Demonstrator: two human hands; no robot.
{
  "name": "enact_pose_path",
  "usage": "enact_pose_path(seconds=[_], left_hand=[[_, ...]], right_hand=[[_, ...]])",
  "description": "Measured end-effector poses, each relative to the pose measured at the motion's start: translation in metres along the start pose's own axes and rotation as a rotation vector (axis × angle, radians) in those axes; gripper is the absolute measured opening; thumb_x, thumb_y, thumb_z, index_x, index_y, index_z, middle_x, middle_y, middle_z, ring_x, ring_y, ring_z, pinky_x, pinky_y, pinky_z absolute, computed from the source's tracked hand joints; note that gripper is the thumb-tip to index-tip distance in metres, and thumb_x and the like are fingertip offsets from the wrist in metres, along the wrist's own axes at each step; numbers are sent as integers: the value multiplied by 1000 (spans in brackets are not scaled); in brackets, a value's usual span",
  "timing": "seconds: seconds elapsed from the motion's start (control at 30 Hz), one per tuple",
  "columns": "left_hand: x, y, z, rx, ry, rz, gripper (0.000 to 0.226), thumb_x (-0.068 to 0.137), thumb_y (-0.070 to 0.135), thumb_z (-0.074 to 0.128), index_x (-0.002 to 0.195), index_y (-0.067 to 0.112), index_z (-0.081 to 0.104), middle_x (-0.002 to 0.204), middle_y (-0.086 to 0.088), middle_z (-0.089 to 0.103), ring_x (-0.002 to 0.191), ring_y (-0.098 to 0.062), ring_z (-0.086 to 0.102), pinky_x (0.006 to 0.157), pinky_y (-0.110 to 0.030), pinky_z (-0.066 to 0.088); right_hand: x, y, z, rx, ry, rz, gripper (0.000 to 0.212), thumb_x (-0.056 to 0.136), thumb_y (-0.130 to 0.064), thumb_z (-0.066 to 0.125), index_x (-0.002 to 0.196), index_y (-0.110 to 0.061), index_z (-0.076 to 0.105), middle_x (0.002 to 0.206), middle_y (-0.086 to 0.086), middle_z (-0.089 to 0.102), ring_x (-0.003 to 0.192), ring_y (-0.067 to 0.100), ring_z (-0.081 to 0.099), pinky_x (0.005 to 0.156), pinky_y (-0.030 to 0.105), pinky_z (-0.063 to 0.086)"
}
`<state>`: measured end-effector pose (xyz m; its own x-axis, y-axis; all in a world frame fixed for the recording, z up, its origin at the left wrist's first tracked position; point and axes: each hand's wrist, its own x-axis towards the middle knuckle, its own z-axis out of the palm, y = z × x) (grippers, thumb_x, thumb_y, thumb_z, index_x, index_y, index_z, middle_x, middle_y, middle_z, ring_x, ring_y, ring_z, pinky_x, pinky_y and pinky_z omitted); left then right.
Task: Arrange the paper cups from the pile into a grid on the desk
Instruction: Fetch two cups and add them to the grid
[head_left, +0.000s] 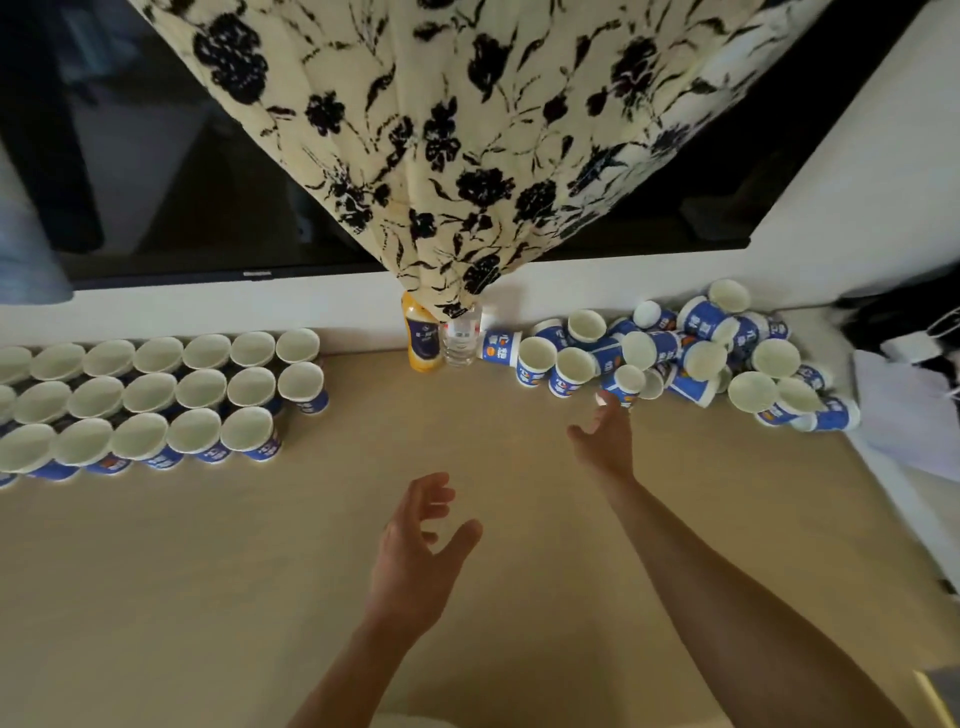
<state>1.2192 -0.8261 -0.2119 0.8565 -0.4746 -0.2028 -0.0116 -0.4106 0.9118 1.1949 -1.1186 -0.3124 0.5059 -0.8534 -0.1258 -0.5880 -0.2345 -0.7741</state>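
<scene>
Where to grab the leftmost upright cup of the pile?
Grip the cup round its blue side wall just below the rim, coming from the near side: it stands upright, mouth up, with bare desk in front and the pile crowding behind.

The paper cups (500, 347) carry white characters, seemingly Chinese, too blurred to read.

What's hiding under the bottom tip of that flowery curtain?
A yellow bottle and a clear water bottle stand side by side on the desk there. The curtain covers their tops, so their caps cannot be seen.
</scene>
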Motion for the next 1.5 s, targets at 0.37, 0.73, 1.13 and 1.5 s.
enact_pose_path(seconds=[0.37, 0.73, 1.13, 1.5], left_hand=[[-4, -6, 8, 77, 95, -43, 50, 80, 17, 82, 119, 35, 56, 112, 16, 67, 102, -3, 63, 82, -34, 56], [13, -3, 17, 109, 82, -41, 51, 81, 21, 82, 122, 37, 55, 114, 19, 65, 105, -4, 62, 84, -35, 55], [53, 17, 47, 233, -51, 17, 59, 78, 25, 83, 129, 29, 53, 117, 16, 61, 108, 0, 56, 85, -17, 46], [85, 36, 69, 255, -72, 155, 69, 63, 48, 76, 125, 27, 55, 115, 12, 63, 106, -12, 62, 90, -44, 53]], right_hand=[[89, -14, 16, -450, -82, -264, 94, 74, -20, 80, 153, -11, 29, 135, 19, 49, 128, 39, 47, 105, 46, 36], [123, -9, 25, -463, -105, -255, 90, 77, -19, 79, 152, -8, 30, 139, 21, 47, 131, 40, 45, 103, 52, 40], [31, -34, -22, 38, -385, -244, 83, 70, -24, 87, 140, -25, 40, 113, -2, 59, 105, 15, 59, 84, 28, 42], [-23, -83, -54, 107, -711, -300, 100, 57, -50, 89, 144, -40, 41, 104, -8, 61, 96, 5, 60, 84, 23, 49]])
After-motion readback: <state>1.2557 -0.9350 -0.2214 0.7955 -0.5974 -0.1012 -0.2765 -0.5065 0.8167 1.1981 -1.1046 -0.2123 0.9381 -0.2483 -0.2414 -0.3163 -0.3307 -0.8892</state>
